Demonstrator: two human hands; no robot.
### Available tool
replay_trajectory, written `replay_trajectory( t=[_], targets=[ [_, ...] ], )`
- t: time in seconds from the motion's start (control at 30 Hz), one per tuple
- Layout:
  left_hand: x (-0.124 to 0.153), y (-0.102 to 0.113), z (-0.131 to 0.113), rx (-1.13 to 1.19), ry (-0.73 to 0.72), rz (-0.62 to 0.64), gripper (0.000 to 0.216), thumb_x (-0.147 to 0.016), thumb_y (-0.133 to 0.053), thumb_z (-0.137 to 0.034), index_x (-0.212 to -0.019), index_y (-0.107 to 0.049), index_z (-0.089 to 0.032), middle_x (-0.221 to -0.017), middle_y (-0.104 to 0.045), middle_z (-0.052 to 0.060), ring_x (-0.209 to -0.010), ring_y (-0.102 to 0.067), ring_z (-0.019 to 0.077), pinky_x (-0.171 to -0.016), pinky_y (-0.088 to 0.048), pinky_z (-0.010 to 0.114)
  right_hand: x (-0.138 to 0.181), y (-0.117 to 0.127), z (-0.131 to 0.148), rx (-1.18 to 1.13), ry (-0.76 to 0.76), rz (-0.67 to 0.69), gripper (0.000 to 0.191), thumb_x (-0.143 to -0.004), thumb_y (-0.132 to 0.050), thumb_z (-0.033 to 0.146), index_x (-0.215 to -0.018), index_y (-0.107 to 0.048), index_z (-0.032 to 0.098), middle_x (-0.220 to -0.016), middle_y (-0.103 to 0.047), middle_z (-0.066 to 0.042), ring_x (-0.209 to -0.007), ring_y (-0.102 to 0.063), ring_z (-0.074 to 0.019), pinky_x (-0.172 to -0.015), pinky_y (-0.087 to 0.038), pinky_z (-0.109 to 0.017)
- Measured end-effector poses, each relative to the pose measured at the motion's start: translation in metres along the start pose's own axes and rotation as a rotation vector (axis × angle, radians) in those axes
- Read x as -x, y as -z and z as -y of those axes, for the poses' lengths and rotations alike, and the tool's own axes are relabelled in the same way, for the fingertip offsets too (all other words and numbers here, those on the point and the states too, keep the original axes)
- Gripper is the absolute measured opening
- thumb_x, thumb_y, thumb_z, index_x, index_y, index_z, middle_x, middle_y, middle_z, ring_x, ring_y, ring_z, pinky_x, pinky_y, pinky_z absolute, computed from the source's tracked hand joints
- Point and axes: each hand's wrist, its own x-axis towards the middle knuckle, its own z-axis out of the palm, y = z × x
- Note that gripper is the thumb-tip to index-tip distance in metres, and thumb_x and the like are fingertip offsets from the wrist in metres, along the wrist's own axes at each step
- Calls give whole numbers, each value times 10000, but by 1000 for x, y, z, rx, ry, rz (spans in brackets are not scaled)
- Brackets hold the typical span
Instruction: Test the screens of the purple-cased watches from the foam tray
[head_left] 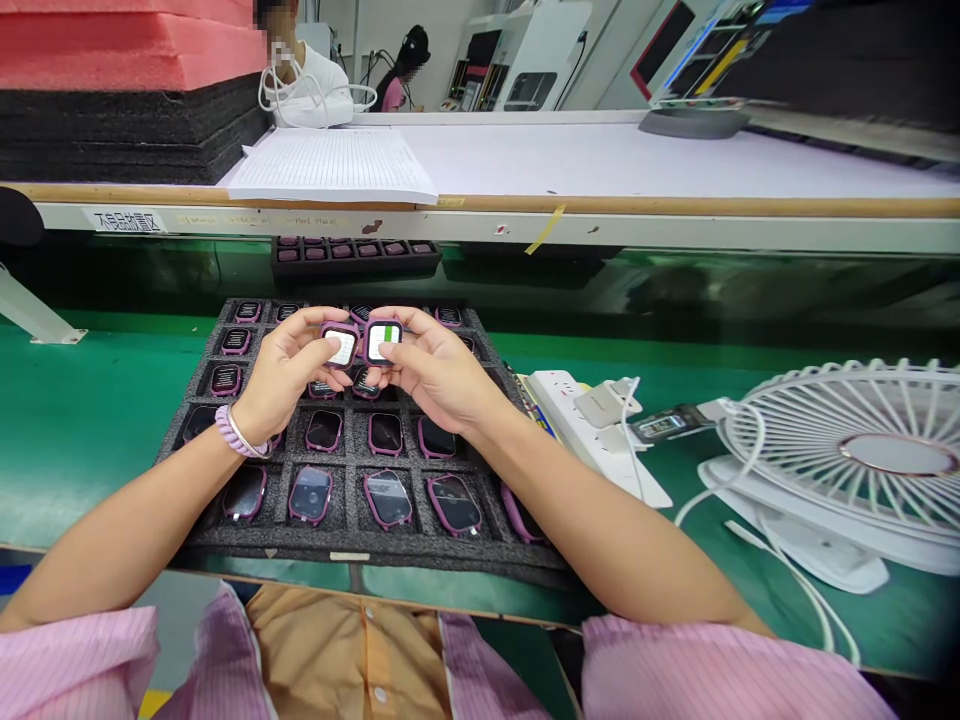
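Note:
My left hand (289, 365) grips a purple-framed smartwatch (342, 347) with a lit white screen, its thumb on the glass. In my right hand (431, 365) is a second purple smartwatch (385, 333), whose screen shows white with a green band; that thumb also rests on the display. The two watches are held side by side, close together, above a dark foam tray (281, 535). Purple watch bodies fill many of the tray's pockets, such as a dark-screened smartwatch (388, 498) in the front row. My hands and forearms hide some pockets.
To the right stand a white power strip (559, 395) with chargers and a white fan (862, 450) with loose cables. A smaller watch tray (356, 262) sits under the shelf (480, 225). On the shelf are papers (337, 165) and stacked foam (127, 60). People are visible beyond.

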Motion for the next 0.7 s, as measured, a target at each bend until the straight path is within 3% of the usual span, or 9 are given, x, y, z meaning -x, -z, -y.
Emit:
replay_trajectory(
  t=[0.17,0.4,0.7],
  targets=[
    [-2,0,4,-62,-21,-12,396,-793,-801,-354,-1087,-626,-155,-795,-677,-19,-515,-665,94,-495,-567,189,0,0,-1,13,2,20,465,-775,-812,301,-1163,-572,217,-844,-658,30,-656,-678,-150,-626,-553,-269],
    [-3,1,9,-52,-63,37,531,-716,-799,-165,-1203,-588,-182,-996,-695,12,-617,-682,71,-577,-574,162,-1,3,-1,9,27,11,510,-749,-841,276,-1173,-561,227,-948,-684,19,-684,-690,-141,-649,-579,-272],
    [-6,3,13,-33,-98,54,623,-652,-790,-105,-1227,-575,-209,-1079,-685,14,-686,-662,59,-663,-587,167,-1,2,-2,-29,50,33,592,-668,-807,116,-1186,-548,238,-965,-697,37,-759,-714,-130,-693,-592,-219]
  ],
)
